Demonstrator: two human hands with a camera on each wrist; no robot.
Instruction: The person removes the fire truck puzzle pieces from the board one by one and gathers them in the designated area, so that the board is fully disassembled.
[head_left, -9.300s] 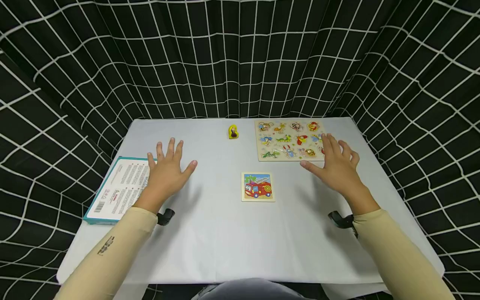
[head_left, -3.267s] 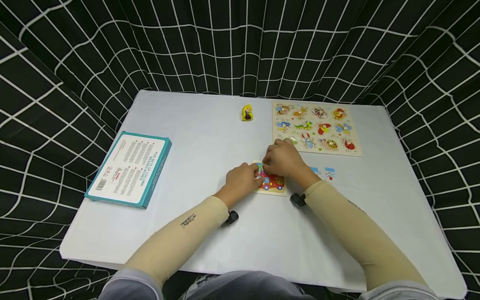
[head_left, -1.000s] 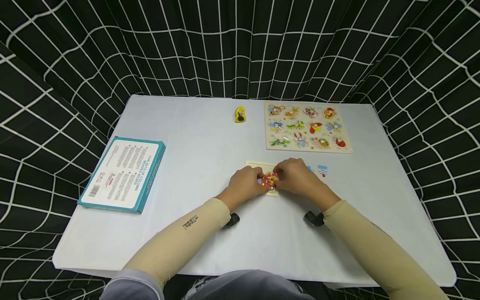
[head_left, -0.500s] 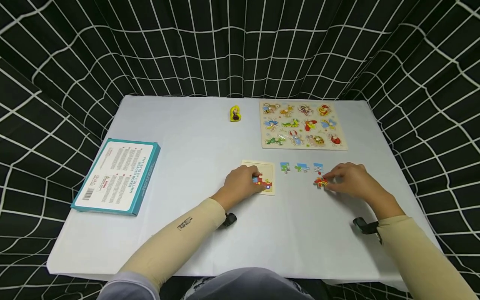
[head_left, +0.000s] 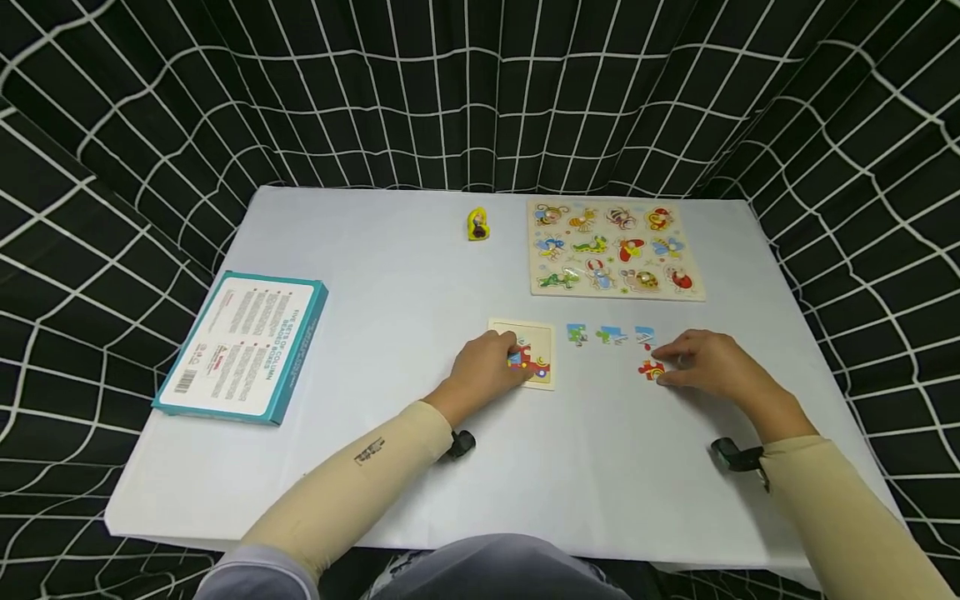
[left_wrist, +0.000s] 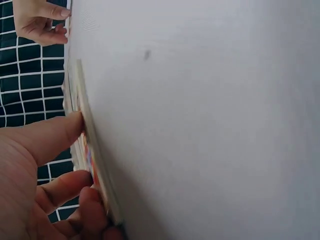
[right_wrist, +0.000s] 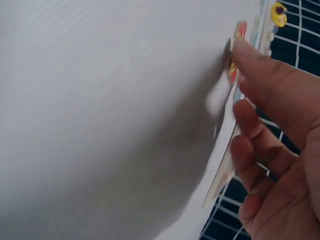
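In the head view a small wooden jigsaw tray (head_left: 517, 328) lies mid-table, its upper part bare wood. Some red fire-truck pieces (head_left: 534, 364) still sit in its lower part. My left hand (head_left: 483, 367) holds the tray by its left side, covering part of it; the left wrist view shows the thumb (left_wrist: 62, 132) on top and curled fingers at the edge. To the right, my right hand (head_left: 708, 362) pinches a red jigsaw piece (head_left: 651, 370) at table level. Behind that piece, three blue-topped pieces (head_left: 611, 335) lie in a row.
An insect peg puzzle board (head_left: 617, 290) lies at the back right. Left of it sits a small yellow figure (head_left: 477, 225). A teal-edged white box (head_left: 243, 346) occupies the left of the white table (head_left: 390, 275). Black netted curtain (head_left: 375, 100) surrounds the table.
The tray was full at first, with both hands apart from it. Several pieces have since gone to its right. Lately my right hand carried a red piece rightward; my left stayed.
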